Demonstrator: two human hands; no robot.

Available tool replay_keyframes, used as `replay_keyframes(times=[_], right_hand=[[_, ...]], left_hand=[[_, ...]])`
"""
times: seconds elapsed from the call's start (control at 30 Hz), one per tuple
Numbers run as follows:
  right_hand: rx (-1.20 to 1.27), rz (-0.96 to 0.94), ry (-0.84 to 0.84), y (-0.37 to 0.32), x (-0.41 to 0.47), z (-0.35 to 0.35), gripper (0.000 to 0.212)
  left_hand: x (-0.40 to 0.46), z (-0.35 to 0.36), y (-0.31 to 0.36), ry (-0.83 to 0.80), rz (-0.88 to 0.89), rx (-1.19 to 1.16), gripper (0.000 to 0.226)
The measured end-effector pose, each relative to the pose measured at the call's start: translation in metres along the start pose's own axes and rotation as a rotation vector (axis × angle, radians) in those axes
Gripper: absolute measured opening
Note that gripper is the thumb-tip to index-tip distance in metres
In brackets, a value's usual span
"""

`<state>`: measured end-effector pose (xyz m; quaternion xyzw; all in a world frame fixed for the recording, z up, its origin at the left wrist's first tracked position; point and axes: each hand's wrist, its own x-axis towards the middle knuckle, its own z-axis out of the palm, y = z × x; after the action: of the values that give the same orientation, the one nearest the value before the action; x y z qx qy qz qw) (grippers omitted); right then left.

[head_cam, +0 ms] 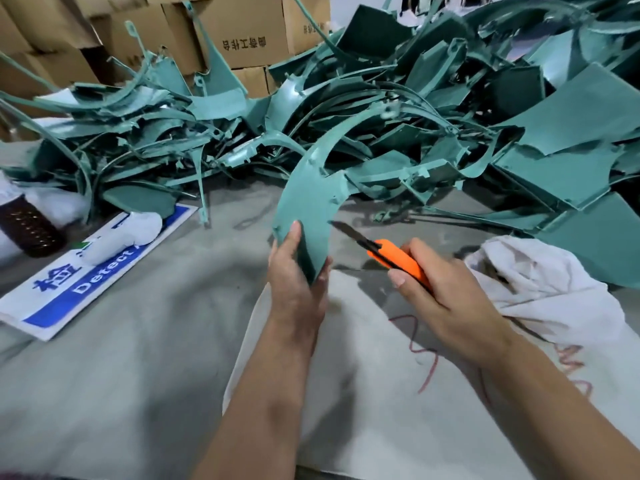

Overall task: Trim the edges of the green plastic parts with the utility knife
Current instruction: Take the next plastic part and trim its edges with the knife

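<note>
Head view: a curved green plastic part [313, 202] is gripped at its lower end by the left hand [296, 282], thumb on its face, above the table's [145, 341] middle. An orange utility knife [388, 254] is clasped in the right hand [446, 299], blade extended just beside the part's right edge. A heap of green parts [450, 116] is piled along the far edge; bare grey surface is seen near left.

Left hand [298, 275] raised, thumb up, fingers wrapped in a grip, right hand [446, 292] beside it, fingers curled, forearms bare
</note>
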<state>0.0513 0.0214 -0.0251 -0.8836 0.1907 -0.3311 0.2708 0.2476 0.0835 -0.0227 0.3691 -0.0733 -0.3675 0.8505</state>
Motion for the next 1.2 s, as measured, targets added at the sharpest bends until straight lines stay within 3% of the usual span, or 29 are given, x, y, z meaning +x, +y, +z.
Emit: replay_keyframes(times=[0.07, 0.13, 0.2, 0.3, 0.57, 0.73, 0.9, 1.07, 1.2], right_hand=[[-0.044, -0.039, 0.031, -0.006, 0.0, 0.004, 0.025], [-0.072, -0.047, 0.05, -0.007, 0.002, 0.006, 0.024], [-0.085, -0.047, 0.068, -0.005, 0.001, 0.006, 0.024], [-0.121, -0.047, 0.101, -0.001, -0.001, 0.003, 0.022], [-0.088, -0.077, 0.034, 0.003, -0.001, 0.001, 0.014], [-0.189, -0.073, 0.077, -0.002, -0.002, 0.001, 0.011], [-0.215, -0.057, 0.21, 0.0, -0.002, -0.002, 0.014], [-0.262, -0.023, 0.366, 0.001, 0.0, -0.004, 0.013], [-0.139, 0.115, 0.558, 0.012, 0.002, -0.011, 0.021]], left_hand=[[-0.007, 0.004, -0.004, -0.112, -0.073, 0.017, 0.027], [-0.015, 0.009, -0.008, -0.183, -0.13, 0.05, 0.038], [-0.019, 0.014, -0.01, -0.218, -0.179, 0.043, 0.032], [-0.021, 0.018, -0.009, -0.232, -0.217, 0.03, 0.012], [-0.021, 0.018, -0.008, -0.189, -0.201, 0.056, 0.011], [-0.023, 0.018, -0.008, -0.213, -0.222, 0.061, 0.017], [-0.029, 0.018, -0.007, -0.293, -0.214, 0.012, 0.019], [-0.032, 0.02, -0.009, -0.298, -0.195, 0.027, 0.042], [-0.031, 0.016, -0.004, -0.374, -0.18, 0.009, 0.03]])
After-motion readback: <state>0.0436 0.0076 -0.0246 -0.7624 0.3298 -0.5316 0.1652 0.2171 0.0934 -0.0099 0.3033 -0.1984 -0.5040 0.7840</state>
